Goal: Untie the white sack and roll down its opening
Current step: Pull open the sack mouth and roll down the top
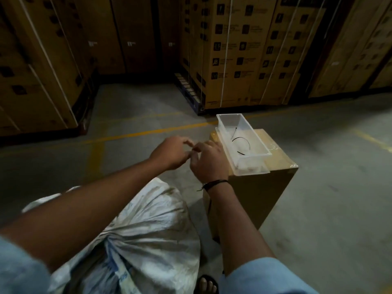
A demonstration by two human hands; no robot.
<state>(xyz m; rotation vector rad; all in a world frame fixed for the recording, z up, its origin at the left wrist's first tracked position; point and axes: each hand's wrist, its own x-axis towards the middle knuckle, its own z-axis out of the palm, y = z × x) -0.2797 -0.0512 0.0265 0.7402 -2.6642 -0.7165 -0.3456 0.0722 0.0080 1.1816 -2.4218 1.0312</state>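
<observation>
A full white woven sack (148,236) stands on the floor right below me, its cloth gathered into a tight bunch near its top. Both my arms reach out over it. My left hand (169,152) and my right hand (209,161) meet in the air beyond the sack, fingertips touching each other, well above and past the gathered neck. Neither hand touches the sack. Whether something thin is pinched between the fingertips is too small to tell.
A brown cardboard box (263,194) stands to the right of the sack, with a clear plastic tray (244,162) on top holding a thin black tie (241,143). Tall stacked cartons (244,49) line the back. Yellow floor lines (127,135) cross the concrete. My sandalled foot (206,285) is at the bottom.
</observation>
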